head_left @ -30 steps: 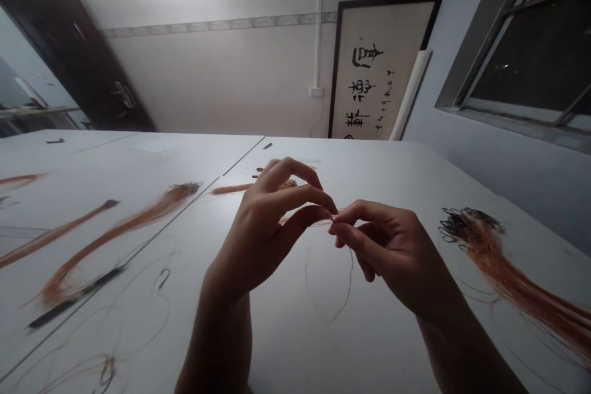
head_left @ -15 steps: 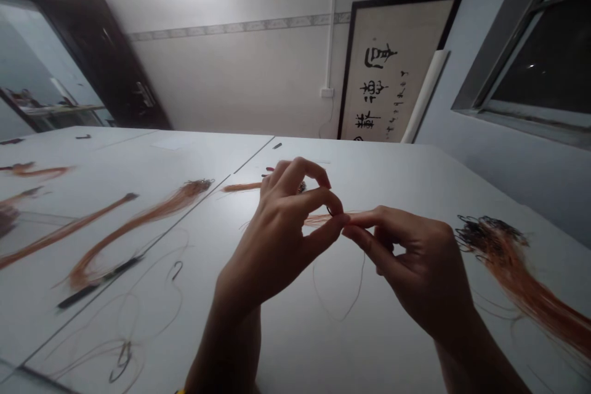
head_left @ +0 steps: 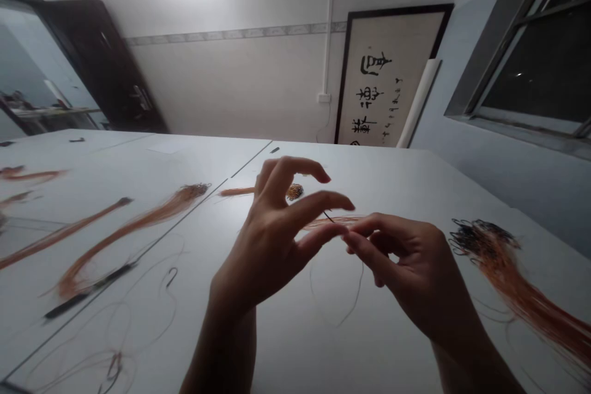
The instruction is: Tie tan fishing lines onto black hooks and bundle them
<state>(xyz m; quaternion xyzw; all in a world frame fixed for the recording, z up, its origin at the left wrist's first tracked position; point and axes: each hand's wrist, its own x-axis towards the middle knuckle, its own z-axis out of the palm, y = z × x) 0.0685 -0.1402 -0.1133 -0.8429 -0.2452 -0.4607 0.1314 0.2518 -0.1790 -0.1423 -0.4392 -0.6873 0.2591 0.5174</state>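
Note:
My right hand (head_left: pixel 406 258) pinches a small fish hook between thumb and forefinger; only its thin dark shank (head_left: pixel 328 217) shows, pointing up and left. Thin line (head_left: pixel 359 295) hangs in a loop below the fingertips. My left hand (head_left: pixel 277 228) is open, its thumb tip touching the right fingertips while forefinger and middle finger arch apart above. Behind both hands lie orange line strands (head_left: pixel 318 222), partly hidden. To the right rests a thick bundle of orange lines (head_left: pixel 521 283) topped with dark hooks (head_left: pixel 480 237).
On the white table (head_left: pixel 295 345), more orange line bundles (head_left: pixel 133 228) lie at left, one beside a dark stick-like thing (head_left: pixel 87 289). A loose hook (head_left: pixel 172 277) and tangled line with hooks (head_left: pixel 113 366) lie nearer. Beyond the left hand is another hooked bundle (head_left: pixel 237 191).
My left forefinger has lifted off the pinch and straightened, baring the dark shank. My right hand keeps its grip at nearly the same spot. The view has shifted slightly.

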